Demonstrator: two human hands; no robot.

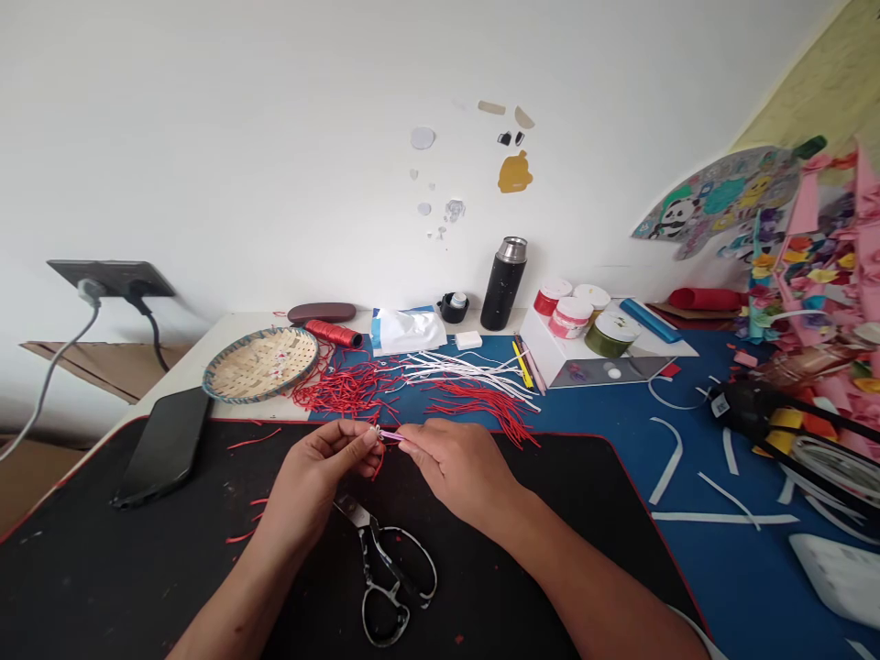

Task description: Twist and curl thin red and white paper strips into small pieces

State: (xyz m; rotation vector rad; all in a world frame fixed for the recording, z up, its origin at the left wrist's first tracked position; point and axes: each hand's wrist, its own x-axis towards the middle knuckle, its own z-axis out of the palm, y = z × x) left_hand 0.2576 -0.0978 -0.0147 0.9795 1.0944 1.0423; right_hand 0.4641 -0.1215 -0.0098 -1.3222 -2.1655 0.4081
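My left hand (pixel 320 467) pinches a small piece of white cord (pixel 378 431) between thumb and forefinger. A bit of red cord (pixel 378 464) hangs below those fingertips. My right hand (pixel 462 466) is closed on a thin pinkish-purple tool (pixel 393 435), whose tip meets the white cord; its exact kind is too small to make out. Both hands are raised over the near part of a black mat (pixel 522 568). Beneath them lies a pair of scissors (pixel 395 596) with worn dark handles, its blades partly behind my left hand.
Cut red cords (pixel 344 390) and white strips (pixel 467 371) lie beyond the mat. A woven basket (pixel 240 367) and a phone (pixel 165 449) are on the left. Behind stand a black flask (pixel 504 284) and lidded jars (pixel 569 316); a cable bundle (pixel 811 440) sits right.
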